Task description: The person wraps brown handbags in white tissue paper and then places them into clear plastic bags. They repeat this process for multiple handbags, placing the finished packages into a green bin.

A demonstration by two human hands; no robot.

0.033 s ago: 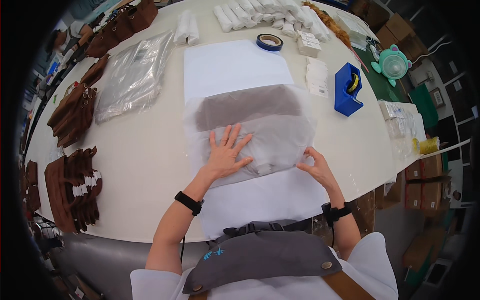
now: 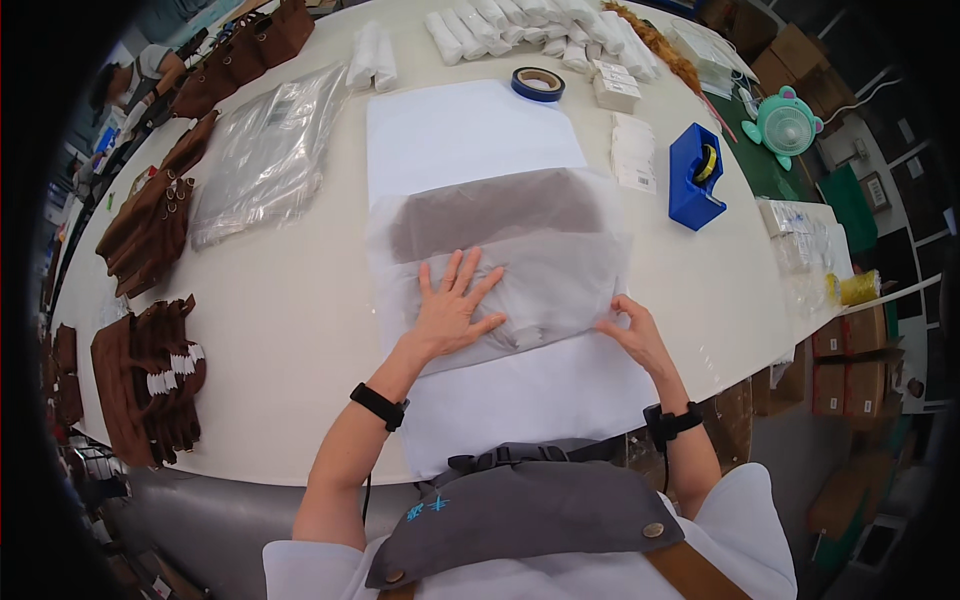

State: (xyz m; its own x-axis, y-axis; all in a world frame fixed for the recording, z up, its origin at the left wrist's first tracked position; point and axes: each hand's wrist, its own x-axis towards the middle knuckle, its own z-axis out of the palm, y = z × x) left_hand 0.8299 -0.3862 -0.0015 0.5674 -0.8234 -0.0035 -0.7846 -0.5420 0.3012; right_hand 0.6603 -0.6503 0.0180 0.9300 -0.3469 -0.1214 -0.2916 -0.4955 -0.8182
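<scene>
A brown item, its kind hidden, shows dimly through thin white tissue paper [image 2: 575, 262] folded over it. The wrapped bundle lies on white sheets of paper [image 2: 470, 135] in the middle of the table. My left hand [image 2: 452, 310] presses flat on the tissue paper with its fingers spread, nothing held. At the bundle's lower right corner, my right hand [image 2: 632, 330] pinches the edge of the tissue paper between thumb and fingers.
Brown bags [image 2: 148, 385] sit along the left edge, beside clear plastic bags [image 2: 265, 150]. Blue tape [image 2: 538, 84] rests on the far paper. To the right stand a blue tape dispenser [image 2: 697, 180], white labels [image 2: 633, 150] and a green fan [image 2: 787, 128]. White rolls [image 2: 540, 25] lie at the back.
</scene>
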